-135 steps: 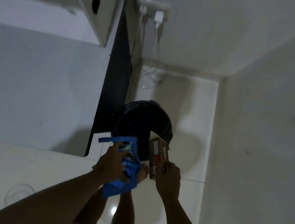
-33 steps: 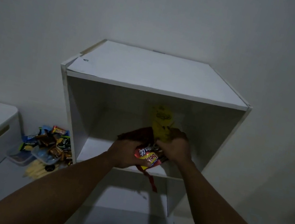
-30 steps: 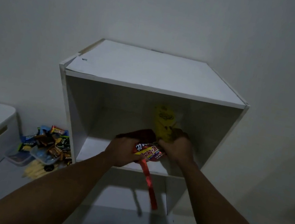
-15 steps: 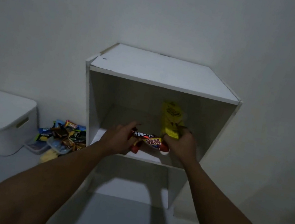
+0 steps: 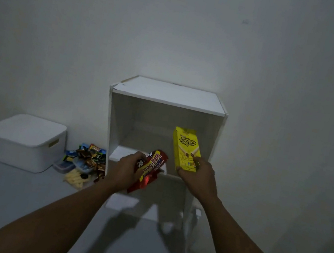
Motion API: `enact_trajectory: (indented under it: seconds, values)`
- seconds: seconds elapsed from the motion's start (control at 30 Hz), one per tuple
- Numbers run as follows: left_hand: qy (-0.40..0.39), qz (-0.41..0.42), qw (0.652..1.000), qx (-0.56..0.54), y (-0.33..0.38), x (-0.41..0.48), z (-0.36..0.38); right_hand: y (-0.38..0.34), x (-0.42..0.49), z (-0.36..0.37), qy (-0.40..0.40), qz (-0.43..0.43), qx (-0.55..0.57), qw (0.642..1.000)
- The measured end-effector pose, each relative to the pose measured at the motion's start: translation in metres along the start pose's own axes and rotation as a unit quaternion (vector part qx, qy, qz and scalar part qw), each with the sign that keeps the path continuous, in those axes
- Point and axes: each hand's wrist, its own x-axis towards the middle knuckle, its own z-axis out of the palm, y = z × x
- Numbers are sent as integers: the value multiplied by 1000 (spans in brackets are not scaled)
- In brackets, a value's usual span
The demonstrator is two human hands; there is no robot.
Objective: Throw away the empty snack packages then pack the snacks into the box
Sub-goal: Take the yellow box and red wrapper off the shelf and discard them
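My left hand [image 5: 126, 169] grips a crumpled red snack wrapper [image 5: 150, 168] in front of the white open shelf unit [image 5: 166, 95]. My right hand [image 5: 196, 176] holds a yellow snack box [image 5: 185, 148] upright by its lower end, just at the shelf's opening. A white lidded storage box [image 5: 24, 140] sits on the floor to the left. Between it and the shelf lies a pile of several small wrapped snacks [image 5: 86, 160].
The shelf unit stands against a plain white wall in a dim room. Pale stick-shaped snacks [image 5: 74, 178] and a small plastic container [image 5: 64, 166] lie at the front of the pile. Grey floor stretches in front of me.
Both hands have drawn back out of the shelf, each with its package. The camera has backed away, so the shelf looks smaller.
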Motion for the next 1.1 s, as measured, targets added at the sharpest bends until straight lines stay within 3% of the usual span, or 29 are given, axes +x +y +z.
enact_trajectory:
  seconds: [0.33, 0.7, 0.87, 1.1]
  values:
    - [-69, -4, 997, -29, 83, -96, 79, 99, -121, -66, -17, 70, -37, 997]
    - [-243, -16, 968, -60, 122, -116, 227, 247, -191, -114, 19, 214, -62, 975]
    - [-289, -58, 953, -73, 118, -118, 299, 352, -219, -129, -38, 312, -157, 936]
    - [-361, -74, 928, -49, 110, -133, 389, 436, -270, -141, -91, 409, -230, 878]
